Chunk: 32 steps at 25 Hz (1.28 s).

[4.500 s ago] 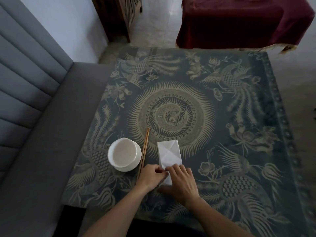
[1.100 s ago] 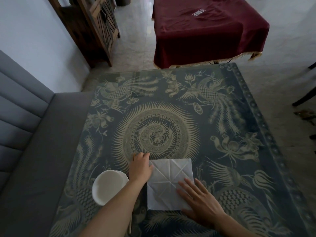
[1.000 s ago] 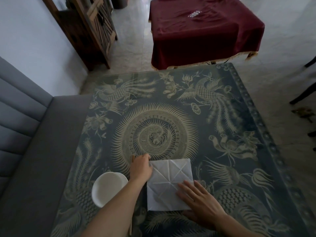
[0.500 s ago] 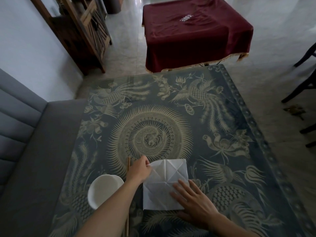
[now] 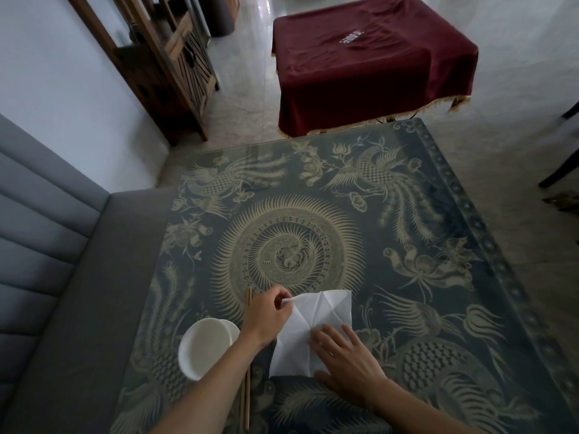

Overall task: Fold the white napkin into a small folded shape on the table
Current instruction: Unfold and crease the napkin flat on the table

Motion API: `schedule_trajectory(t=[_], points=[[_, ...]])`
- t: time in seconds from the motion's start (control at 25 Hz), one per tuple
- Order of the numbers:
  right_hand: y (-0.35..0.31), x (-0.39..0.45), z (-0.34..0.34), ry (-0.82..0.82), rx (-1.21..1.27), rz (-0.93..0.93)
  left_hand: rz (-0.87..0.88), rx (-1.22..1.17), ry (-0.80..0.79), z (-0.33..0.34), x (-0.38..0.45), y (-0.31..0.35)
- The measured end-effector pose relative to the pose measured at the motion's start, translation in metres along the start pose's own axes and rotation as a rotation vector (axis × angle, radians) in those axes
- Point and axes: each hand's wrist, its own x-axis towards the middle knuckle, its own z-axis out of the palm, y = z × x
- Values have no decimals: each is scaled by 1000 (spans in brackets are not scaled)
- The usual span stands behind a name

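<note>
**Napkin partly opened on table, both hands engaged**

The white napkin (image 5: 308, 332) lies in the lower centre of the frame on the table (image 5: 407, 245), which carries a dark cover with a pale bird and sunburst pattern. The napkin is spread out, roughly square, with crease lines radiating across its surface. Its upper left corner is raised off the table.

The left hand (image 5: 266, 314) sits at the napkin's upper left edge. Thumb and fingers are closed narrow, pinching that raised corner. The right hand (image 5: 347, 358) lies palm down on the lower right part of the napkin, fingers spread flat and pressing the sheet against the table; it grips nothing.

A white bowl (image 5: 205, 347) stands to the left of the napkin, just beside the left forearm. A pair of chopsticks (image 5: 248, 383) runs from above the left hand down toward the bottom edge of the frame, passing under the forearm, between bowl and napkin.

A grey padded bench (image 5: 47, 277) fills the left side. A second table under a dark red cloth (image 5: 369, 61) stands at upper right, and a wooden cabinet (image 5: 169, 67) at upper left.
</note>
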Motion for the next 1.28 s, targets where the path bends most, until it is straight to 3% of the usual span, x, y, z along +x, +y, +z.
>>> schedule_trajectory(t=[0.44, 0.88, 1.28], points=[[9, -66, 25, 381, 113, -32, 355, 264, -43, 42, -38, 28], [13, -93, 37, 317, 100, -41, 383, 394, -143, 100, -55, 24], [8, -100, 32, 286, 156, -8, 520, 366, -244, 99, -75, -3]])
